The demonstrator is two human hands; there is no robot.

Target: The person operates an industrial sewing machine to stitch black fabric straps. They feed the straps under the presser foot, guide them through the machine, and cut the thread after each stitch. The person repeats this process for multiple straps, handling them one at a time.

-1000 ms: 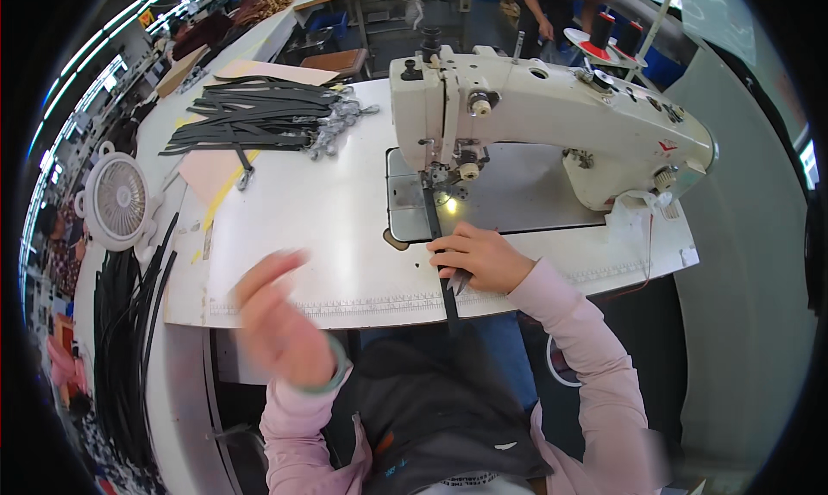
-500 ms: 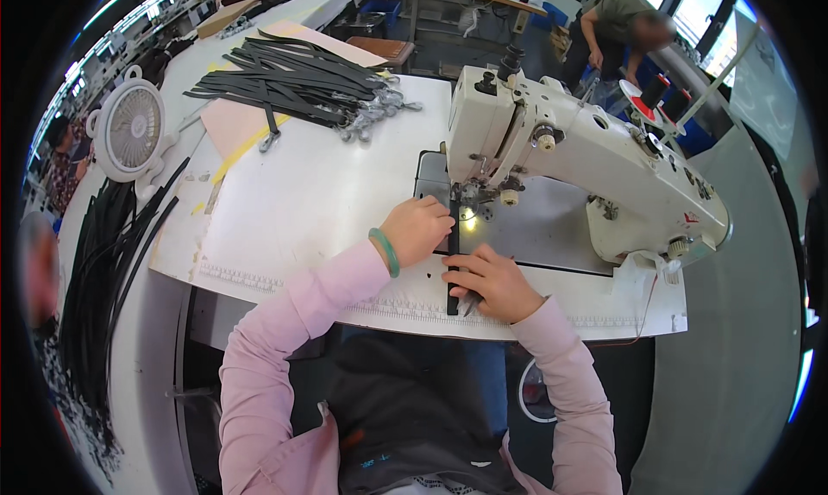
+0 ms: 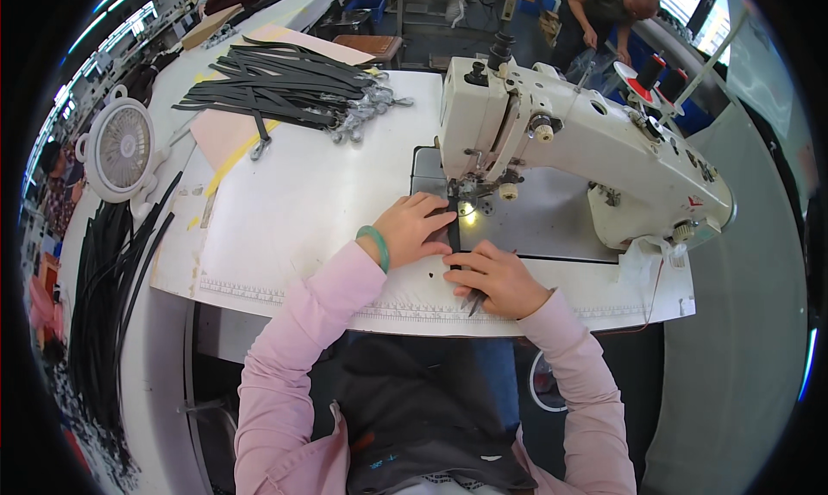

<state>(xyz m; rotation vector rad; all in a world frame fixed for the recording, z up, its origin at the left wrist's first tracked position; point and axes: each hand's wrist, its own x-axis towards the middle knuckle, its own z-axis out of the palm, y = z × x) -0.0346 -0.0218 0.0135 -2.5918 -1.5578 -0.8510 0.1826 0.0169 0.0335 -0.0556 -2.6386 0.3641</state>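
A narrow black strap (image 3: 456, 233) runs from under the needle area of the white sewing machine (image 3: 573, 133) toward me. My left hand (image 3: 407, 231), with a green bangle at its wrist, lies at the strap's left side, fingertips holding it just before the presser foot. Lower down, my right hand (image 3: 500, 281) has its thumb and fingers closed at the strap's near end. A dark pointed tool, perhaps thread snips (image 3: 473, 302), sticks out beneath my right palm; its handle is hidden. The machine's lamp lights the metal plate beside the strap.
Many black straps with metal clasps (image 3: 285, 85) lie piled at the back left. More long black straps (image 3: 99, 297) hang over the left table by a white fan (image 3: 122, 148). Red thread spools (image 3: 647, 74) stand behind the machine. A person (image 3: 608, 16) bends over at the far right.
The strap has moved away from me into the machine, so less of it shows on the near side. My left hand has shifted slightly left and its fingers have spread more.
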